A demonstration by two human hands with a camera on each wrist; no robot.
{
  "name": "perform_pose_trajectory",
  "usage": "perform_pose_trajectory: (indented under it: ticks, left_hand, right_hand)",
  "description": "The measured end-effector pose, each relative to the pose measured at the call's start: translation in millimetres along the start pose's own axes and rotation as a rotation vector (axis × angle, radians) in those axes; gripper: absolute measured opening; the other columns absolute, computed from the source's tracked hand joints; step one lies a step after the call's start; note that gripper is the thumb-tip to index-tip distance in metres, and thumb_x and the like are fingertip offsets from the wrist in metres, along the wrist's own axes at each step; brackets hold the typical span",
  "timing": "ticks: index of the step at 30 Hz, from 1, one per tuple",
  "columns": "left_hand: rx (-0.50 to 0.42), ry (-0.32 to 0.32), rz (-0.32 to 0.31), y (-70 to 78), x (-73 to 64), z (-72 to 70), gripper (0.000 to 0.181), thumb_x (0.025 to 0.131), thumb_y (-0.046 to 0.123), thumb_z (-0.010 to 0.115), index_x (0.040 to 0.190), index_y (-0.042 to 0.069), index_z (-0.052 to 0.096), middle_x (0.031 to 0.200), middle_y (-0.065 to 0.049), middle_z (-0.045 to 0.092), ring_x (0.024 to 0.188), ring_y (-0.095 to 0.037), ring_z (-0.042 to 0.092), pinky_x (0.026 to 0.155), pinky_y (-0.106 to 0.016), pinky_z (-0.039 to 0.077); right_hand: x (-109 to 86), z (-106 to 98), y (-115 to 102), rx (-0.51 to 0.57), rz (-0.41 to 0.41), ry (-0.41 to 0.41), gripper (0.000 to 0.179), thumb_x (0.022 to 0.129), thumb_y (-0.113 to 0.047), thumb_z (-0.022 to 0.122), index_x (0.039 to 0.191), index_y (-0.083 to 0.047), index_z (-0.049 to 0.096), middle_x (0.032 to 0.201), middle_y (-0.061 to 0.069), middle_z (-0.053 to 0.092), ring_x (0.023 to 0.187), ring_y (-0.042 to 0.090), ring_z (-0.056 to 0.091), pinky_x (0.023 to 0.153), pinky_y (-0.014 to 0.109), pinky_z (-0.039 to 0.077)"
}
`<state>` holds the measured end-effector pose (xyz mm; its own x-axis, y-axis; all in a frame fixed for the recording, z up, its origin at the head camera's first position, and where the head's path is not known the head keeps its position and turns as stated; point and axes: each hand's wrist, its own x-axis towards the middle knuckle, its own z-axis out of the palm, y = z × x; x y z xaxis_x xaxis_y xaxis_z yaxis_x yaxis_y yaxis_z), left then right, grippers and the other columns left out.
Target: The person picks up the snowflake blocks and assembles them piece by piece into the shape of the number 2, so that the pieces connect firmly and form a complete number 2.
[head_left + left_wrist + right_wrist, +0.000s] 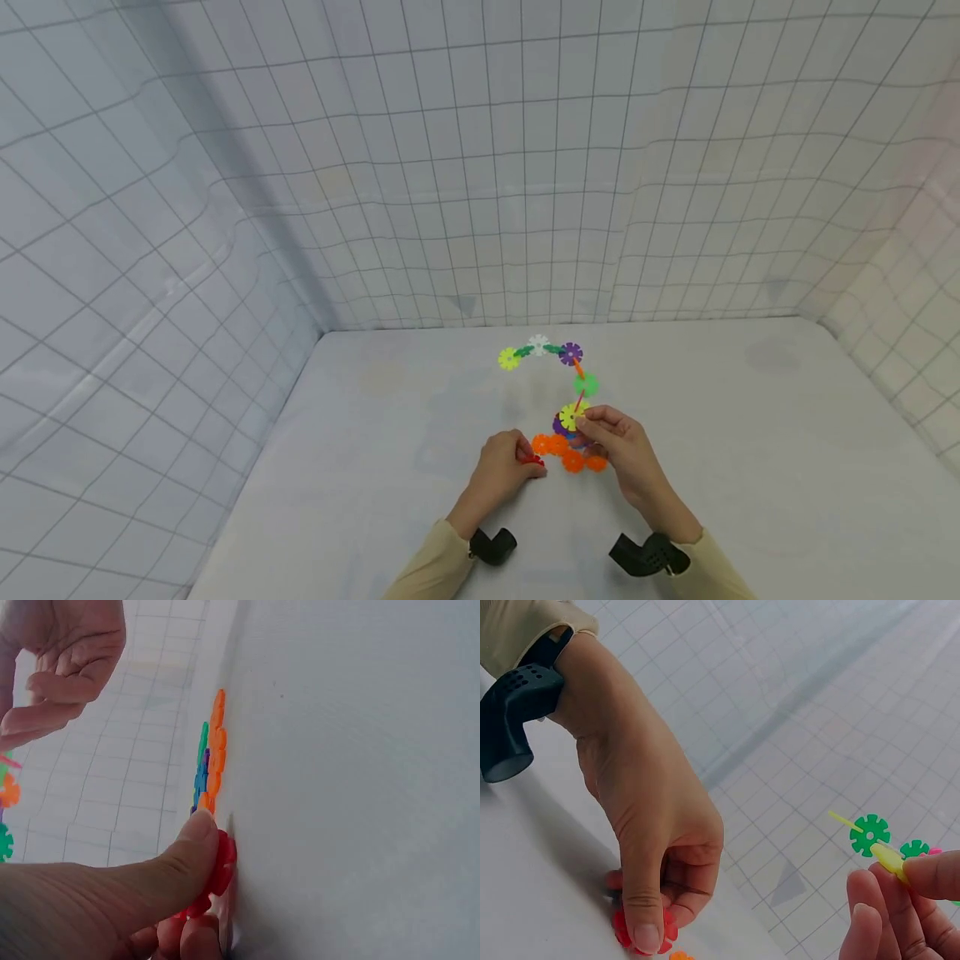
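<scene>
Between thumb and fingers, my left hand [498, 463] pinches a red notched disc [223, 864] low over the white table. My right hand [626, 454] pinches a yellow notched disc [570, 417] at the near end of a curved chain of interlocked plastic discs. Along that chain come a green disc [587, 384], a purple disc [571, 354], a white disc [538, 344] and, at the far end, a yellow-green disc [509, 359], with others edge-on between them. Several orange discs [573, 462] lie between the hands. How many red discs the left fingers cover, I cannot tell.
Blue and purple discs [560, 425] show beside the orange ones, partly hidden by the right hand. White grid-lined sheeting [555, 183] rises behind the table [375, 467] and at both sides. Each wrist wears a black camera mount [495, 547].
</scene>
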<state>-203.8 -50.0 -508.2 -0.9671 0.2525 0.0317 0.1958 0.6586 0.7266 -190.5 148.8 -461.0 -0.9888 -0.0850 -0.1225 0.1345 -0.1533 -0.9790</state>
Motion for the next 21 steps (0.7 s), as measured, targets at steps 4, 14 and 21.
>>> perform_pose_trajectory:
  ticks: [4, 14, 21]
  left_hand:
    - [-0.103, 0.02, 0.054, -6.7, -3.1, -6.9, 0.019, 0.076, 0.021, 0.081, 0.074, 0.011, 0.065, 0.065, 0.008, 0.057, 0.057, -0.007, 0.05, 0.055, -0.023, 0.044]
    - [-0.551, 0.107, 0.085, 21.2, -12.3, -14.4, 0.015, 0.082, 0.012, 0.076, 0.09, 0.0, 0.073, 0.08, -0.008, 0.071, 0.071, -0.027, 0.069, 0.063, -0.027, 0.055]
    - [-0.519, 0.178, 0.115, 54.0, -26.8, -26.6, 0.01, 0.083, 0.001, 0.072, 0.088, -0.008, 0.071, 0.078, -0.015, 0.07, 0.067, -0.028, 0.069, 0.06, -0.024, 0.055]
  right_hand:
    - [0.3, 1, 1, 0.005, 0.009, 0.003, 0.019, 0.092, -0.013, 0.063, 0.1, 0.004, 0.057, 0.087, 0.012, 0.068, 0.076, 0.023, 0.066, 0.067, 0.026, 0.053]
    - [0.3, 6, 11, 0.017, -0.033, -0.008, 0.016, 0.091, -0.012, 0.065, 0.095, 0.001, 0.056, 0.083, 0.013, 0.066, 0.072, 0.022, 0.065, 0.063, 0.029, 0.054]
    - [-2.6, 12, 14, 0.048, -0.078, -0.033, 0.015, 0.092, -0.01, 0.063, 0.094, 0.002, 0.055, 0.079, 0.011, 0.065, 0.067, 0.02, 0.064, 0.06, 0.026, 0.054]
